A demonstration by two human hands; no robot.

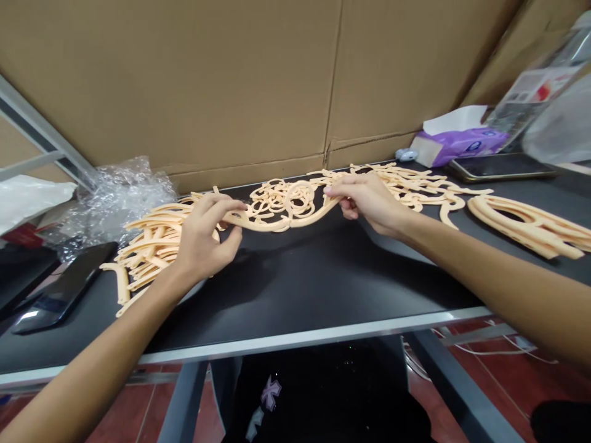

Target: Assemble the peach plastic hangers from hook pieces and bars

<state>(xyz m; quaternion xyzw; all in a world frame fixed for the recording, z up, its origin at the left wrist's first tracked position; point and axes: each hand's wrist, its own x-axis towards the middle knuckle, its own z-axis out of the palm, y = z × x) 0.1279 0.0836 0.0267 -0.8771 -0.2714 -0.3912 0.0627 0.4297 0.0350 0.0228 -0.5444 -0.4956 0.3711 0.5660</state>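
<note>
Head view: left hand (203, 240) and right hand (369, 203) both pinch peach plastic strip (272, 225), its long axis running left-right between them.

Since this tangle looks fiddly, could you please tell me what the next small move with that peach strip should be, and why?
Probably lift the peach strip slightly between the left hand and right hand and shake it gently: it seems caught in the tangled loops just behind it, so a hard pull could drag them along.
</note>
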